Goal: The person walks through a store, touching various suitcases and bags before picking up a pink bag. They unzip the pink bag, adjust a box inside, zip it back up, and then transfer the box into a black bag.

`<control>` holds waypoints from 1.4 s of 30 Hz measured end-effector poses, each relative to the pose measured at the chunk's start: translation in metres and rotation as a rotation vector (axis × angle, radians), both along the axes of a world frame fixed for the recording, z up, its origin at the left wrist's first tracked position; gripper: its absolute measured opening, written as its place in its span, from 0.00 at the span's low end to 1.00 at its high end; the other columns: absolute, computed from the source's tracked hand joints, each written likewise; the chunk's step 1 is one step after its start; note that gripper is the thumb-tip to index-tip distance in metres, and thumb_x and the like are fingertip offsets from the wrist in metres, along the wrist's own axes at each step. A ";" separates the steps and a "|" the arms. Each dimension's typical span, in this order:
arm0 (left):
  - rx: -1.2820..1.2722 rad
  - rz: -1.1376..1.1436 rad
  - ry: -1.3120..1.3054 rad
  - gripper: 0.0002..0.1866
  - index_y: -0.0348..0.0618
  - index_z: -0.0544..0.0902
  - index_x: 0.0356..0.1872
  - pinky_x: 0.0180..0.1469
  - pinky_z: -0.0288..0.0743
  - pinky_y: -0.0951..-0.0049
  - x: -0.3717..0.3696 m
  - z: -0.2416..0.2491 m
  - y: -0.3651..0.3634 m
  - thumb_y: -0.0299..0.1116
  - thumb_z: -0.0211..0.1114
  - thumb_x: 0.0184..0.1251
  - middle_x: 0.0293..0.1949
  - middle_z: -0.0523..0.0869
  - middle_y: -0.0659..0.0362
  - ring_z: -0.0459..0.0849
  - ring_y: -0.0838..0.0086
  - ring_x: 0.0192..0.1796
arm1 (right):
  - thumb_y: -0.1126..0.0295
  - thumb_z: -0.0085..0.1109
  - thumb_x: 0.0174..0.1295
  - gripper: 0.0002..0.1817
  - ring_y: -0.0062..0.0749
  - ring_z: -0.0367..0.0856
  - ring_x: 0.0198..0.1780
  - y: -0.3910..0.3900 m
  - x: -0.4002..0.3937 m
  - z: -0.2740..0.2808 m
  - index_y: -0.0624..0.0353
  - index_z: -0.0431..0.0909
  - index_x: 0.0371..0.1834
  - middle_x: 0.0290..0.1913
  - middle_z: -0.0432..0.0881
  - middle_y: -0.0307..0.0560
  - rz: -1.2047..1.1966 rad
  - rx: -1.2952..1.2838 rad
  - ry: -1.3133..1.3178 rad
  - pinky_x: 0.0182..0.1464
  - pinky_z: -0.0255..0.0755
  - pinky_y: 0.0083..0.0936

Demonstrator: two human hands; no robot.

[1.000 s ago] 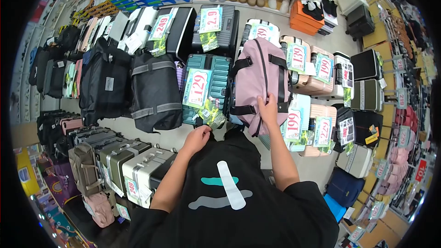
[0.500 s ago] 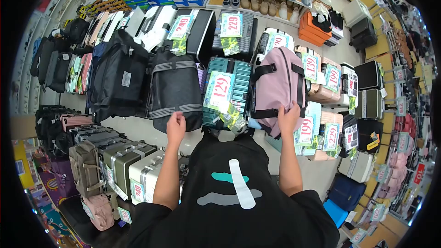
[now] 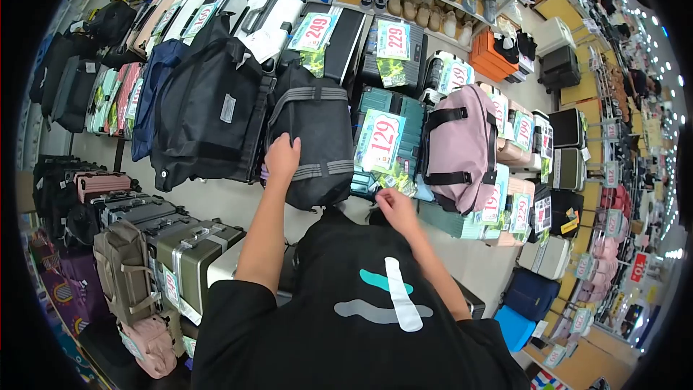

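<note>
A black bag with grey striped straps [image 3: 317,126] lies on the luggage in front of me. My left hand [image 3: 282,157] is at its left side, fingers bent against the edge; the fingertips are partly hidden. My right hand [image 3: 396,209] hovers by the lower end of the green suitcase [image 3: 408,126], near a leafy tag, its fingers loosely curled with nothing visible in them. A price card reading 129 [image 3: 382,140] lies on that suitcase. To the right, a pink duffel bag [image 3: 460,148] with black straps rests apart from both hands.
A large black bag [image 3: 206,105] stands left of the striped one. Suitcases with price cards line the back, such as a black suitcase [image 3: 343,36]. An olive suitcase [image 3: 195,253] is at the lower left. Shoe shelves [image 3: 426,18] run behind, and orange boxes [image 3: 492,54] stand at the right.
My right hand has left the pink duffel bag and moved left to the green suitcase's lower end. My left hand has gone from the black bag's lower strap to its left side. The view has shifted.
</note>
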State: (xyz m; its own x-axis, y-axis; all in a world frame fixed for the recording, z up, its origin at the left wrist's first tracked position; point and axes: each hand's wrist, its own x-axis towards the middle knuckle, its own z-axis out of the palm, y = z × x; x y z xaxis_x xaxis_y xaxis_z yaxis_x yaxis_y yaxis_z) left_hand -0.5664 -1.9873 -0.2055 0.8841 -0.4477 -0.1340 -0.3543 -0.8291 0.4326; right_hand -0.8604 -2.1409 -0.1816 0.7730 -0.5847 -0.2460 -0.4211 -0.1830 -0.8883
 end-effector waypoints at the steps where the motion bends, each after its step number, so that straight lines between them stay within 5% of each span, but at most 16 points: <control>1: -0.029 -0.032 -0.009 0.17 0.38 0.76 0.36 0.46 0.76 0.48 0.000 0.002 0.000 0.44 0.58 0.72 0.38 0.84 0.45 0.83 0.45 0.45 | 0.67 0.62 0.66 0.11 0.31 0.83 0.30 0.010 0.009 0.000 0.66 0.80 0.39 0.28 0.84 0.49 0.032 0.082 0.053 0.35 0.75 0.29; 6: -0.115 -0.105 0.080 0.17 0.37 0.74 0.33 0.44 0.74 0.49 0.008 0.027 -0.004 0.43 0.56 0.73 0.38 0.83 0.44 0.81 0.43 0.45 | 0.64 0.61 0.68 0.13 0.30 0.79 0.28 0.037 0.048 -0.003 0.65 0.78 0.35 0.26 0.81 0.47 0.219 0.050 0.058 0.33 0.72 0.29; 8: -0.215 -0.212 0.098 0.17 0.36 0.73 0.32 0.43 0.73 0.48 0.010 0.038 -0.007 0.42 0.56 0.73 0.37 0.82 0.43 0.80 0.42 0.44 | 0.66 0.61 0.69 0.12 0.17 0.70 0.25 0.039 0.065 0.003 0.64 0.77 0.33 0.23 0.75 0.35 0.216 0.082 0.037 0.28 0.66 0.22; 10: -0.270 -0.235 0.082 0.17 0.36 0.73 0.30 0.42 0.72 0.48 0.004 0.056 -0.017 0.42 0.57 0.73 0.35 0.81 0.43 0.80 0.42 0.42 | 0.65 0.61 0.70 0.11 0.17 0.68 0.25 0.040 0.078 0.007 0.63 0.76 0.35 0.23 0.74 0.36 0.175 0.083 0.025 0.28 0.66 0.22; 13: -0.436 -0.305 0.070 0.17 0.37 0.73 0.28 0.38 0.71 0.49 -0.010 0.084 -0.034 0.40 0.58 0.71 0.31 0.80 0.44 0.80 0.43 0.38 | 0.64 0.60 0.69 0.13 0.32 0.81 0.39 0.040 0.088 0.039 0.64 0.76 0.46 0.40 0.82 0.51 0.061 0.050 -0.087 0.43 0.75 0.28; 16: -0.463 -0.429 0.095 0.17 0.37 0.73 0.28 0.38 0.71 0.49 -0.028 0.107 -0.048 0.40 0.59 0.71 0.31 0.80 0.44 0.80 0.43 0.38 | 0.65 0.60 0.68 0.16 0.38 0.83 0.47 0.040 0.084 0.058 0.65 0.75 0.52 0.48 0.81 0.53 -0.009 -0.081 -0.171 0.52 0.75 0.31; 18: -0.532 -0.468 0.102 0.16 0.37 0.72 0.28 0.38 0.71 0.50 -0.041 0.107 -0.054 0.39 0.59 0.71 0.31 0.79 0.45 0.79 0.44 0.38 | 0.63 0.62 0.66 0.22 0.46 0.80 0.55 0.036 0.073 0.070 0.65 0.74 0.58 0.55 0.79 0.55 0.016 -0.045 -0.125 0.59 0.73 0.35; 21: -0.518 -0.512 0.156 0.15 0.37 0.71 0.28 0.38 0.72 0.51 -0.055 0.106 -0.059 0.38 0.59 0.71 0.30 0.78 0.46 0.80 0.44 0.38 | 0.57 0.68 0.60 0.32 0.51 0.72 0.63 0.039 0.057 0.092 0.64 0.73 0.62 0.64 0.73 0.55 0.230 -0.416 -0.101 0.65 0.68 0.39; 28: -0.425 -0.824 0.026 0.12 0.40 0.75 0.28 0.38 0.74 0.52 -0.068 0.083 -0.080 0.37 0.62 0.68 0.30 0.80 0.51 0.83 0.51 0.37 | 0.59 0.72 0.57 0.28 0.48 0.76 0.55 0.045 0.049 0.059 0.63 0.74 0.55 0.52 0.76 0.51 0.114 -0.523 0.020 0.55 0.73 0.38; 33: -0.494 -0.911 -0.131 0.09 0.45 0.77 0.29 0.36 0.76 0.57 -0.082 0.090 -0.091 0.36 0.67 0.63 0.28 0.77 0.58 0.83 0.60 0.35 | 0.63 0.73 0.57 0.23 0.38 0.80 0.45 0.037 0.041 0.060 0.62 0.75 0.50 0.45 0.77 0.47 0.077 -0.333 -0.033 0.48 0.75 0.31; 36: -0.467 -1.009 -0.184 0.09 0.46 0.77 0.30 0.36 0.75 0.58 -0.080 0.095 -0.097 0.36 0.68 0.61 0.30 0.78 0.59 0.83 0.61 0.37 | 0.62 0.70 0.59 0.21 0.42 0.80 0.47 0.034 0.031 0.055 0.62 0.75 0.49 0.45 0.79 0.50 0.026 -0.253 -0.006 0.50 0.75 0.34; 42: -0.418 -1.079 -0.276 0.10 0.49 0.78 0.30 0.47 0.66 0.66 -0.071 0.097 -0.103 0.39 0.72 0.56 0.30 0.77 0.62 0.79 0.69 0.40 | 0.69 0.65 0.63 0.14 0.40 0.82 0.44 0.036 0.040 0.046 0.63 0.76 0.47 0.42 0.81 0.51 0.006 -0.169 -0.033 0.49 0.76 0.33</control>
State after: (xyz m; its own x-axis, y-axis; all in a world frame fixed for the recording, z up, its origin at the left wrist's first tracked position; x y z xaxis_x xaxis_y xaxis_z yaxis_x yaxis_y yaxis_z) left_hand -0.6371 -2.0903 -0.1085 -0.0008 -0.9421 0.3352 -0.9063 0.1423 0.3979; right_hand -0.8209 -2.1052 -0.1356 0.7824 -0.6113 -0.1189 -0.3908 -0.3333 -0.8580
